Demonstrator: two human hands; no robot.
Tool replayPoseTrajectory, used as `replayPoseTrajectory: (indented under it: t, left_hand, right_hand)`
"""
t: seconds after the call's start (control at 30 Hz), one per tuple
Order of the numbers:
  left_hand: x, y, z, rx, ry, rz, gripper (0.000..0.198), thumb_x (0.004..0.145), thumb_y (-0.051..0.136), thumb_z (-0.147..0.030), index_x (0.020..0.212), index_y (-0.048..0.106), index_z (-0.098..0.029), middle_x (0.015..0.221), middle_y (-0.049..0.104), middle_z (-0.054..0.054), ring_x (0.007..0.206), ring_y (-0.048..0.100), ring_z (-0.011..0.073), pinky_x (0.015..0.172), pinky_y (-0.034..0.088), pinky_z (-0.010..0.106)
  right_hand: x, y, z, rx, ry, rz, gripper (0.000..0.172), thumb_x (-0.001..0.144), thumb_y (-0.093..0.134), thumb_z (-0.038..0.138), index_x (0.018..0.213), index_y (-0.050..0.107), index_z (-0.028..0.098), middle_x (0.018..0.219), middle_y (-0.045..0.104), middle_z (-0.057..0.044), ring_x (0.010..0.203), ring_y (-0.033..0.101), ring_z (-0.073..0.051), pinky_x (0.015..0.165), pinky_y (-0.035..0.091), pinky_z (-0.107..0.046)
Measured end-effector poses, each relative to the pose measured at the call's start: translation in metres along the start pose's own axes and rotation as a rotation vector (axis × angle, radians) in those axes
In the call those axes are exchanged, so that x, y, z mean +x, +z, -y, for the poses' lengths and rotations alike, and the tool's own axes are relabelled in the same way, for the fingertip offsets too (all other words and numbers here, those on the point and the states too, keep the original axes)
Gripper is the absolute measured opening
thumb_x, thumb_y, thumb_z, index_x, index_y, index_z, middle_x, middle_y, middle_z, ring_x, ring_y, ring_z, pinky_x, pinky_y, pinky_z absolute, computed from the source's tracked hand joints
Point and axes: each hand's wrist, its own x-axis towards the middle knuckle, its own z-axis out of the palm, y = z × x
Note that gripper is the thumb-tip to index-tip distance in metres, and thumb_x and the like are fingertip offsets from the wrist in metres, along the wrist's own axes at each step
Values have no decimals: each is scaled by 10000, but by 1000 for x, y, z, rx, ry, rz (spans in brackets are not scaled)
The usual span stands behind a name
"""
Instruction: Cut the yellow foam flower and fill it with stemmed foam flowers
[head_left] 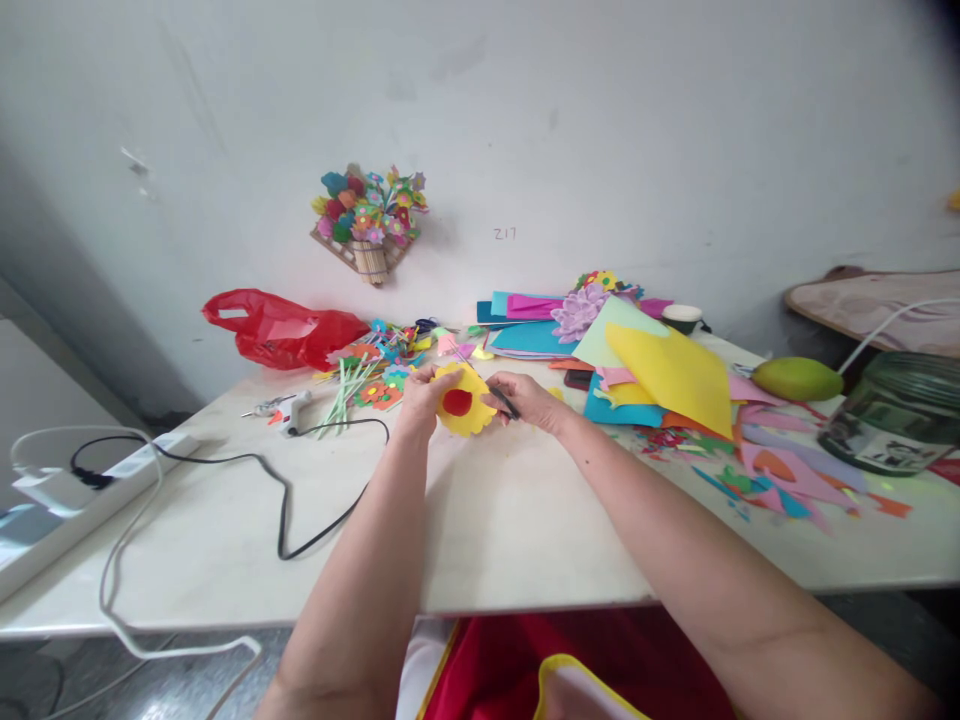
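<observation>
A yellow foam flower with scalloped edges and a round red centre is raised above the middle of the table. Its upper left edge is pinched in my left hand, thumb across the front. On the flower's right, my right hand is closed around scissors with dark handles, close against the petal edge. The blades are mostly hidden behind the flower and fingers. Left of my hands lie pale green stems and small cut foam flowers.
A white glue gun trails a black cord toward a power strip. A red plastic bag lies at the back left. Coloured foam sheets, scraps, a green mango and a glass jar occupy the right side.
</observation>
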Motion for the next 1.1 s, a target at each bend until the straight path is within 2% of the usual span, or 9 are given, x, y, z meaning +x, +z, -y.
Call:
replayPoseTrajectory:
  t: [0.2, 0.4, 0.83, 0.97, 1.1]
  left_hand:
    - [1, 0, 2, -11, 4, -18, 379, 468, 802, -288, 513, 448, -161, 467, 499, -62, 412, 452, 60, 415, 336, 188]
    - [-1, -2, -4, -8, -22, 30, 373, 472, 807, -300, 523, 465, -159, 480, 537, -41, 420, 484, 75, 427, 356, 195]
    - [0, -10, -8, 18, -59, 66, 367, 452, 825, -311, 531, 504, -152, 493, 553, -29, 425, 490, 80, 449, 371, 207]
    - [-1, -12, -9, 43, -59, 70, 378, 446, 824, -325, 521, 495, -154, 492, 551, -28, 427, 490, 83, 453, 377, 209]
    - [0, -13, -8, 70, -56, 107, 363, 453, 820, -345, 525, 522, -150, 496, 552, -24, 434, 494, 88, 450, 373, 209]
  right_hand:
    - [-2, 4, 5, -14, 13, -20, 355, 660, 700, 448, 791, 550, 154, 495, 496, 69, 381, 454, -64, 382, 298, -190]
    - [-1, 5, 6, -4, 23, -23, 370, 632, 722, 450, 763, 540, 156, 506, 511, 63, 387, 455, -63, 391, 318, -197]
    - [5, 0, -8, 24, 10, 17, 362, 619, 745, 428, 788, 571, 160, 485, 500, 75, 384, 430, -54, 393, 316, -194]
    - [2, -2, -3, 33, 30, -6, 380, 600, 758, 423, 792, 580, 147, 480, 481, 78, 392, 417, -53, 400, 326, -201]
    - [-1, -7, 2, 96, 32, -82, 389, 586, 763, 397, 815, 577, 143, 537, 526, 60, 434, 443, -55, 430, 361, -204]
